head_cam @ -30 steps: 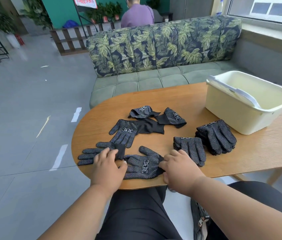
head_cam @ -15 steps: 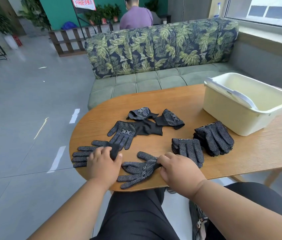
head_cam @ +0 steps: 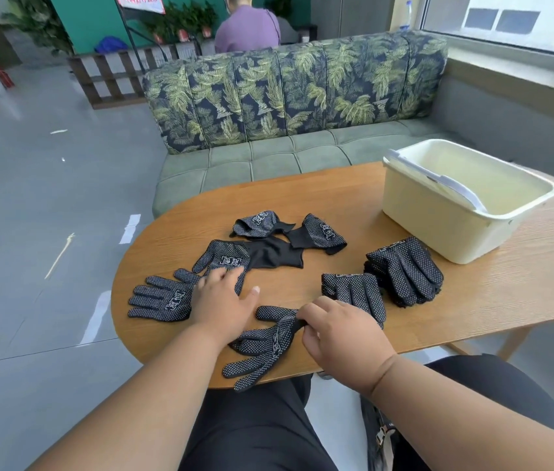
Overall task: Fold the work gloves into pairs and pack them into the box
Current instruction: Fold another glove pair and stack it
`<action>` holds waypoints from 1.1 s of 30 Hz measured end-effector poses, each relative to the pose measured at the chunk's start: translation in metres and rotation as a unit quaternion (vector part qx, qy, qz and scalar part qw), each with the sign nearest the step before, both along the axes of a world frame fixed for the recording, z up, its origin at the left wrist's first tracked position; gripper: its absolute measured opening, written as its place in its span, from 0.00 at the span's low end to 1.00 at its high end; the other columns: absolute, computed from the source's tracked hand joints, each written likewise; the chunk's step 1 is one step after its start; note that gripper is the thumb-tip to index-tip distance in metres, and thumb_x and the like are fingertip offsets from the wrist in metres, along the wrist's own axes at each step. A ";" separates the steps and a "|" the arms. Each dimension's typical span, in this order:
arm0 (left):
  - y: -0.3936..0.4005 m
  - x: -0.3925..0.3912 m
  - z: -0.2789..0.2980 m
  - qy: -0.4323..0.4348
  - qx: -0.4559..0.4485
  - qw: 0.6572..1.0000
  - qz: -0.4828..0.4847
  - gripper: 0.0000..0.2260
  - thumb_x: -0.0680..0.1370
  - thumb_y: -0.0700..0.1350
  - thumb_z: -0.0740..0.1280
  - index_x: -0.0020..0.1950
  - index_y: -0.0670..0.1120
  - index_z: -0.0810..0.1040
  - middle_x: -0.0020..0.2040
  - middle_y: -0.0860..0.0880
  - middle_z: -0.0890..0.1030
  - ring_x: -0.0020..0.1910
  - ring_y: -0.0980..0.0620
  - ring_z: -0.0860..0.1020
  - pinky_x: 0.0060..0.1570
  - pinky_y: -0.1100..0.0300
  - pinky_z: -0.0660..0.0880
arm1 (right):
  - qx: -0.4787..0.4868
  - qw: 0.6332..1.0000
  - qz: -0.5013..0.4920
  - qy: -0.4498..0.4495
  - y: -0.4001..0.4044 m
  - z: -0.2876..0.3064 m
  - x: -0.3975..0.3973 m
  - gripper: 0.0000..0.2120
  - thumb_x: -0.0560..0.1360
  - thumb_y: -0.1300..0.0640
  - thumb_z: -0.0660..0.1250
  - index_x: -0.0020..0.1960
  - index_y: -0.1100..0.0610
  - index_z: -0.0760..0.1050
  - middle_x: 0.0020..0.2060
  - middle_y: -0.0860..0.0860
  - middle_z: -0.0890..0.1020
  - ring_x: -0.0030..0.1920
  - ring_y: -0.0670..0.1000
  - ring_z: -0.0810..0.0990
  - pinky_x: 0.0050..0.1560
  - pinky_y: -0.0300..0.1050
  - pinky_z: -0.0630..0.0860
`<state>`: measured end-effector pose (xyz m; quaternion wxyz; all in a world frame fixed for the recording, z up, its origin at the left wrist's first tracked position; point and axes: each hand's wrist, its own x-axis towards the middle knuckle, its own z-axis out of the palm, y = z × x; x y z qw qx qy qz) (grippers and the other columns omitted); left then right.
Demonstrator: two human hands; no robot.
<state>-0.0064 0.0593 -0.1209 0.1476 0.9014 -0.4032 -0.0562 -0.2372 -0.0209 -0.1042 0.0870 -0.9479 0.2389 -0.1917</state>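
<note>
Dotted black glove [head_cam: 265, 345], cuff between curled right fingers [head_cam: 306, 322]; left fingers [head_cam: 234, 277] spread.

Near glove dragged askew, left hand opened

Since a second ago the right hand [head_cam: 340, 338] has pulled the near glove [head_cam: 262, 345] by its cuff, turning it from flat to slanting, its fingertips now past the table [head_cam: 353, 195] edge. The left hand [head_cam: 223, 300] has uncurled and lies spread beside the left glove [head_cam: 161, 299], now uncovered.
</note>
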 end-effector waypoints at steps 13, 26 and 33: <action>-0.059 -0.014 -0.003 -0.036 0.098 0.984 -0.146 0.26 0.84 0.61 0.55 0.81 0.56 0.64 0.82 0.54 0.61 0.81 0.46 0.54 0.78 0.44 0.49 | 0.004 1.000 0.001 -0.026 -0.004 -0.003 -0.002 0.10 0.73 0.53 0.60 0.47 0.52 0.79 0.39 0.49 0.80 0.36 0.55 0.80 0.32 0.49 0.78; 0.030 -0.012 0.065 0.376 -0.390 0.832 0.119 0.22 0.77 0.36 0.70 0.68 0.55 0.76 0.58 0.53 0.80 0.54 0.55 0.81 0.52 0.56 0.76 | -0.017 0.987 0.083 -0.137 0.002 0.012 -0.007 0.08 0.71 0.61 0.66 0.49 0.56 0.79 0.42 0.51 0.77 0.41 0.56 0.75 0.44 0.51 0.75; 0.063 0.011 0.092 0.454 -0.535 0.679 0.214 0.27 0.75 0.27 0.61 0.69 0.48 0.77 0.62 0.42 0.81 0.59 0.42 0.82 0.63 0.46 0.78 | 0.001 0.986 0.078 -0.145 0.010 0.021 -0.007 0.07 0.71 0.60 0.67 0.48 0.56 0.79 0.43 0.51 0.77 0.42 0.55 0.75 0.47 0.52 0.75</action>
